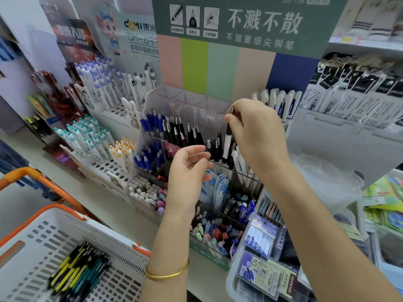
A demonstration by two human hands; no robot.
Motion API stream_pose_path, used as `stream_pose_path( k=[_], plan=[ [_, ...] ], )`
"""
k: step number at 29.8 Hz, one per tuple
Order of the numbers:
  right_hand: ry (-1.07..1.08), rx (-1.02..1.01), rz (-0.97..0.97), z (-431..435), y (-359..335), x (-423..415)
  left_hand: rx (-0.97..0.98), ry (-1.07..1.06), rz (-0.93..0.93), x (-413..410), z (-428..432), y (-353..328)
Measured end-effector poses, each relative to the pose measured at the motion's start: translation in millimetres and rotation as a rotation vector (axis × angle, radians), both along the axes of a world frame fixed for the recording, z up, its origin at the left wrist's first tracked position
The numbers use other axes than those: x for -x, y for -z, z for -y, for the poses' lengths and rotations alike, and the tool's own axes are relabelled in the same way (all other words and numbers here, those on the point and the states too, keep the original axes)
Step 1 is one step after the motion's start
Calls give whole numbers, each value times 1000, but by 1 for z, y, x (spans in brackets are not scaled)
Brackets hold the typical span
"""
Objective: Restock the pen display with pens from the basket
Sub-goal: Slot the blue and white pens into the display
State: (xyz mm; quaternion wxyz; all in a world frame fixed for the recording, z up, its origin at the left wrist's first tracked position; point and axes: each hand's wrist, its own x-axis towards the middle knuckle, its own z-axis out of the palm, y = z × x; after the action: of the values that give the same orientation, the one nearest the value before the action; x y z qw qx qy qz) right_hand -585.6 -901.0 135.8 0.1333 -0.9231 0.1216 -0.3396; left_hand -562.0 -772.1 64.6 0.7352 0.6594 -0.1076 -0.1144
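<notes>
1. Low and far left of the display, a white perforated plastic basket with an orange rim [54,209] stands off the counter's front edge. A heap of yellow, teal and black pens [80,267] lies in its bottom.
2. A pale grey counter [122,214] runs diagonally, with a bare strip between the basket and the display.
3. White perforated pen stands [104,164] crowd just beside the display's left wall.
4. The clear acrylic stepped pen display [165,94] holds blue pens at its left, black ones in the centre and white ones at the right. Its rear compartments open upward beneath a green header card [250,20].
5. The left hand [187,168] hovers before the display's middle tier, fingers relaxed and holding nothing. A gold bangle [166,272] circles the wrist.
6. The right hand [255,136] pinches the top of a black-and-white pen [227,138], which stands upright with its lower end among the central black pens.
7. A clear plastic bin of packeted refills [261,258] sits against the display's lower right corner.
</notes>
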Motion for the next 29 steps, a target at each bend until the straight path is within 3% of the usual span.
stream_pose_path(
  k=[10, 16, 23, 29],
  plan=[
    [61, 141, -390, 1, 3, 4, -30, 17, 2, 1, 1, 1],
    [130, 197, -516, -11, 12, -2, -33, 24, 6, -1, 2, 1],
    [137, 184, -482, -9, 15, -3, -39, 19, 5, -2, 2, 1],
    [125, -37, -134, 5, -5, 20, -18, 14, 11, -1, 0, 1]
  ],
)
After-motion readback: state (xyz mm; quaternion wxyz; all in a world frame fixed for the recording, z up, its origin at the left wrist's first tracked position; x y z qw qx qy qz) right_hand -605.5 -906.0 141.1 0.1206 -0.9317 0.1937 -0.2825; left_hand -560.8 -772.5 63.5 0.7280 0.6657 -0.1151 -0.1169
